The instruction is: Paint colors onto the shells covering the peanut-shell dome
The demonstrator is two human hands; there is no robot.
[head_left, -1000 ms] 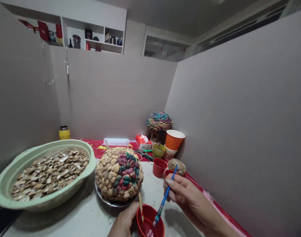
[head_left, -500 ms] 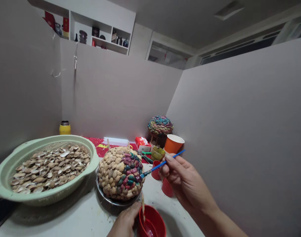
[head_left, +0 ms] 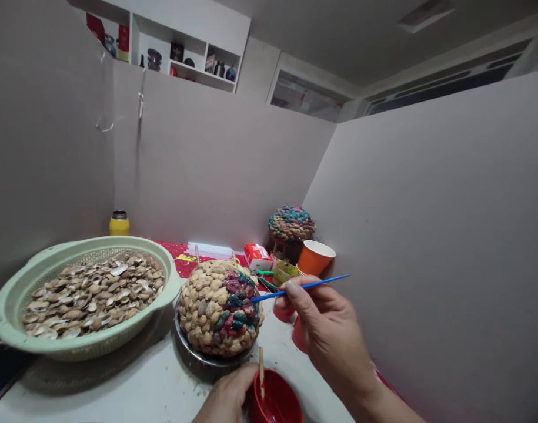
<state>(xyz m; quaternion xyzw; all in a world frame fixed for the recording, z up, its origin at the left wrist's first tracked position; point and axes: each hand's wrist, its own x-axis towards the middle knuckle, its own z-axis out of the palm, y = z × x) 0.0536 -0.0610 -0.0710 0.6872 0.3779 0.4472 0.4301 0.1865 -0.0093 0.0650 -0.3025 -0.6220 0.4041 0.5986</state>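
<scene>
From the head view, the step in hand looks like dabbing paint on the ball (head_left: 202, 320), which is made of bumpy nuts. The ball sits in a metal dish (head_left: 191, 351). Its right side has a patch of red, purple and blue-green paint, and the rest is plain tan.

The right hand (head_left: 328, 329) is to the right of the ball. Its thumb and fingers are pinched on a blue brush (head_left: 269, 296). The brush tip is right at the painted patch, but I can't tell if it is touching or just in front.

The left hand (head_left: 229, 390) is on the near side of the ball, against a red cup (head_left: 288, 388). I can't see if its fingers go all the way round. A little stick (head_left: 262, 373) leans up in the cup.

I think the next move calls for a soft touch, with the tip kept on the bumps and poked gently into the cracks. The cup should be kept steady too, since a bump could spill whatever is inside.
</scene>
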